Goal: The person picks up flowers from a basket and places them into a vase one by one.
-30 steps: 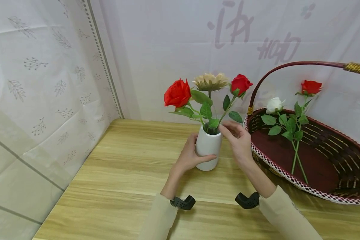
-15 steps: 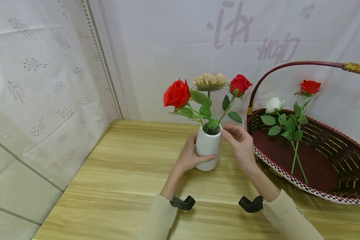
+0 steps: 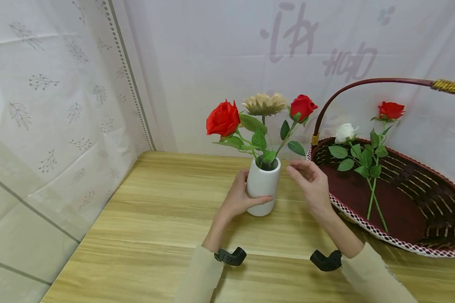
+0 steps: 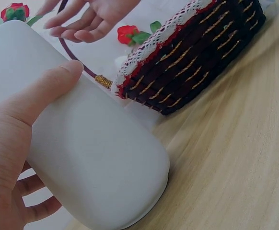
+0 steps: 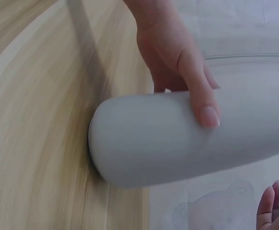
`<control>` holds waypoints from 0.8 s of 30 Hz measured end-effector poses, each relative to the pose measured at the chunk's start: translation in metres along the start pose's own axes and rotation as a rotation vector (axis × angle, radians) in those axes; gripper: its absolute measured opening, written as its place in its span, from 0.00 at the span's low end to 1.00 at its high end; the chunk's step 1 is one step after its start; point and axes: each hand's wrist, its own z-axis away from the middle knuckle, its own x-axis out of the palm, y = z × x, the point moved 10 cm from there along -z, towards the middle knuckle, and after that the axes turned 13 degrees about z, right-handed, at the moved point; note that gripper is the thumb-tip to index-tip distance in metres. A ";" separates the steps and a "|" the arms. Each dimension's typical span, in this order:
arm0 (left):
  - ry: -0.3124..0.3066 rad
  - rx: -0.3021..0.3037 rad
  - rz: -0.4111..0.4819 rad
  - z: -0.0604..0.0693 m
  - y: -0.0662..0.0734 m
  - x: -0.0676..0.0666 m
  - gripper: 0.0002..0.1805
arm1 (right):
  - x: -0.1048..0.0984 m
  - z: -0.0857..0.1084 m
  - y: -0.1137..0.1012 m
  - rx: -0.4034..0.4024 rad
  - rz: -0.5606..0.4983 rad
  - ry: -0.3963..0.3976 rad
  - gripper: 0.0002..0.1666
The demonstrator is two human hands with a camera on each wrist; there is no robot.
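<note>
A white vase (image 3: 264, 185) stands upright on the wooden table, held by my left hand (image 3: 236, 198). The thumb lies across its front and the fingers go round the far side, as the left wrist view shows too. Out of its mouth rise a large red rose (image 3: 223, 119), a beige flower (image 3: 264, 104) and a smaller red rose (image 3: 302, 107), all with green leaves. Just right of the rim, apart from the vase, my right hand (image 3: 313, 185) hovers with loosely bent fingers and holds nothing. The stem ends are hidden inside the vase.
At the right stands a dark red wicker basket (image 3: 379, 239) with a lace-trimmed rim and a tall arched handle (image 3: 379, 81). A white rose (image 3: 345, 133) and a red rose (image 3: 391, 110) lean in it, stems crossed. White patterned cloth (image 3: 197, 75) hangs behind the table.
My right hand has moved away from the vase's mouth, to the right and slightly down. The left hand, vase and flowers have stayed in place.
</note>
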 end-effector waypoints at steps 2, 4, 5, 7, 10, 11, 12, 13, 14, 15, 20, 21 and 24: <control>0.000 -0.001 -0.002 0.000 0.000 0.000 0.53 | -0.005 0.000 0.002 0.003 -0.003 0.012 0.16; 0.001 -0.002 -0.004 0.000 -0.001 0.000 0.52 | -0.010 -0.001 0.003 0.006 -0.001 0.024 0.14; 0.002 -0.002 -0.004 -0.001 -0.001 0.000 0.52 | -0.013 -0.001 0.004 0.006 0.004 0.029 0.14; 0.002 -0.001 -0.001 -0.001 -0.001 0.000 0.52 | -0.018 -0.001 0.004 0.006 0.011 0.036 0.13; -0.001 0.001 0.000 -0.001 -0.001 0.001 0.52 | -0.026 -0.001 0.005 0.007 0.011 0.032 0.15; -0.001 0.001 0.001 -0.001 -0.001 0.001 0.52 | -0.029 -0.001 0.005 0.007 0.012 0.031 0.16; -0.002 0.001 0.000 0.000 0.000 0.001 0.52 | -0.031 -0.002 0.005 0.008 0.012 0.027 0.17; -0.003 0.001 -0.002 0.000 0.000 0.001 0.52 | -0.034 -0.002 0.006 0.011 0.010 0.025 0.18; -0.004 0.001 -0.002 -0.001 -0.001 0.001 0.52 | -0.036 -0.002 0.007 0.016 0.003 0.023 0.18; -0.003 0.001 -0.002 -0.001 -0.001 0.001 0.52 | -0.039 -0.003 0.009 0.019 -0.003 0.022 0.18; -0.002 0.005 -0.004 0.000 -0.001 0.001 0.51 | -0.050 -0.005 0.015 0.041 -0.043 0.035 0.18; -0.002 0.005 -0.003 0.000 -0.001 0.001 0.51 | -0.052 -0.006 0.015 0.043 -0.050 0.037 0.18; -0.001 0.001 0.004 0.000 -0.002 0.000 0.51 | -0.056 -0.007 0.015 0.045 -0.076 0.036 0.17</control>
